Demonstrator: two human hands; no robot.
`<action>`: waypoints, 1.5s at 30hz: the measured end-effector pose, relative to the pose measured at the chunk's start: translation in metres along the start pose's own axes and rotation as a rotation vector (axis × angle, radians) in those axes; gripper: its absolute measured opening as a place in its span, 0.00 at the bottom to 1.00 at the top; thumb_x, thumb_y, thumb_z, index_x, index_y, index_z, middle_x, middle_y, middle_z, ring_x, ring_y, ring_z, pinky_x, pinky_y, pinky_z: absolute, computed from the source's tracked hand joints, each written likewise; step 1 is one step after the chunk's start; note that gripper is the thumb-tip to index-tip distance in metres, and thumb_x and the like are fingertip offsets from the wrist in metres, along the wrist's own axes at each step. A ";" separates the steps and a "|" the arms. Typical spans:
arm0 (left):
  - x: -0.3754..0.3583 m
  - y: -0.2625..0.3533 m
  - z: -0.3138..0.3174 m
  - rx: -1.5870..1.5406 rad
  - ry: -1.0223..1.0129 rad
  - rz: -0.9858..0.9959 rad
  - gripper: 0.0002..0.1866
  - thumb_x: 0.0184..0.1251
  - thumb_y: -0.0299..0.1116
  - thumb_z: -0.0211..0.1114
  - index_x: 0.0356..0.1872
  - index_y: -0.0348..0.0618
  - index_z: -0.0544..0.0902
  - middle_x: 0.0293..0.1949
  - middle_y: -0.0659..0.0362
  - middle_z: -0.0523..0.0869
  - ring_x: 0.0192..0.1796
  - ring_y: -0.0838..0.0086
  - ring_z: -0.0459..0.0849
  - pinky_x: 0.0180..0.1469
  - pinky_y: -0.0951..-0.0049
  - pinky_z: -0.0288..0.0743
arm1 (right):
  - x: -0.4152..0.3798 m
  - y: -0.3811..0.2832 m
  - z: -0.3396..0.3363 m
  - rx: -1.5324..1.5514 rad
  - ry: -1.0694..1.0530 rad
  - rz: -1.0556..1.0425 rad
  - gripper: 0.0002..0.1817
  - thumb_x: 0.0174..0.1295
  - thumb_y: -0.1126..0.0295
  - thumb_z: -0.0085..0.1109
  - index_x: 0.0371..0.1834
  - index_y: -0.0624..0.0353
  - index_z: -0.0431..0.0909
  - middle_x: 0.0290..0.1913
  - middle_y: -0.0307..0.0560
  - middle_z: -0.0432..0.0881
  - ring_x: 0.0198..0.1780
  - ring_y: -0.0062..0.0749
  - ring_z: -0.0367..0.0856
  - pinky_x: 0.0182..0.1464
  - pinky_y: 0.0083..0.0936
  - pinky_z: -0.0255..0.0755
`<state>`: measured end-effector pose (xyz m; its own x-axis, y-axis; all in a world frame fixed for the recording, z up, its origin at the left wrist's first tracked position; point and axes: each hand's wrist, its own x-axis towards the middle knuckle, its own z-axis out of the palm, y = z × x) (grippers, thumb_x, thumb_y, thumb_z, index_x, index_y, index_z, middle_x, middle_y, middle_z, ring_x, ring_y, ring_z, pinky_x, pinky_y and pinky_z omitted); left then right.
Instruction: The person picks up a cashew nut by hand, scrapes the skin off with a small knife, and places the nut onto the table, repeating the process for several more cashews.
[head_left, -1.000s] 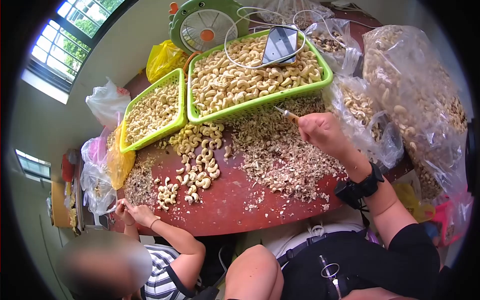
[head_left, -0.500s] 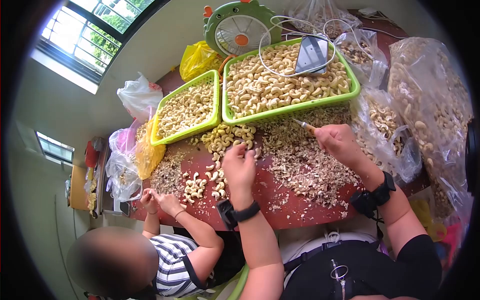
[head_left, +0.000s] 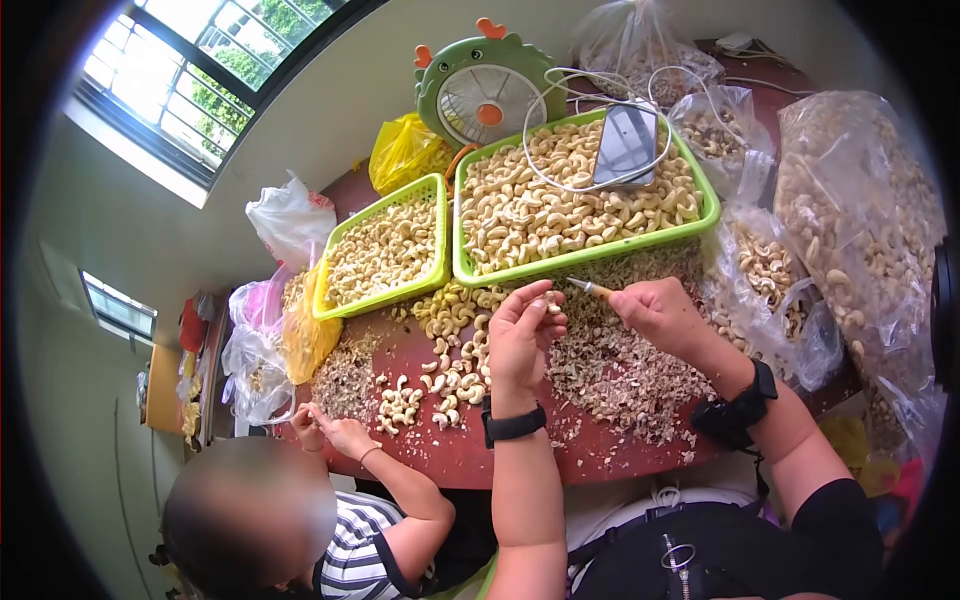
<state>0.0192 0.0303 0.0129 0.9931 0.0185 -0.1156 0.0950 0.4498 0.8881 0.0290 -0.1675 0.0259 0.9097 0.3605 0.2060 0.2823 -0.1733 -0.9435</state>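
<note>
The left hand is raised over the red surface, fingers curled shut around a cashew. Just right of it, the right hand grips a small knife, its tip aimed left at the nut, near the big green basket.

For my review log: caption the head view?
Left hand lifts a cashew beside right hand gripping a small knife.
</note>
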 end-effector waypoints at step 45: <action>-0.012 -0.029 0.027 -0.363 -0.110 0.086 0.12 0.51 0.17 0.56 0.38 0.33 0.73 0.37 0.50 0.78 0.42 0.64 0.79 0.46 0.60 0.77 | 0.001 0.025 0.008 -0.026 -0.062 0.102 0.21 0.57 0.58 0.50 0.15 0.64 0.74 0.10 0.35 0.65 0.16 0.14 0.60 0.17 0.19 0.55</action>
<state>0.0064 -0.0068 0.0000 0.9997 -0.0173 0.0188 0.0001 0.7378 0.6750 0.0350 -0.1637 0.0001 0.9137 0.3958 0.0918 0.1974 -0.2351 -0.9517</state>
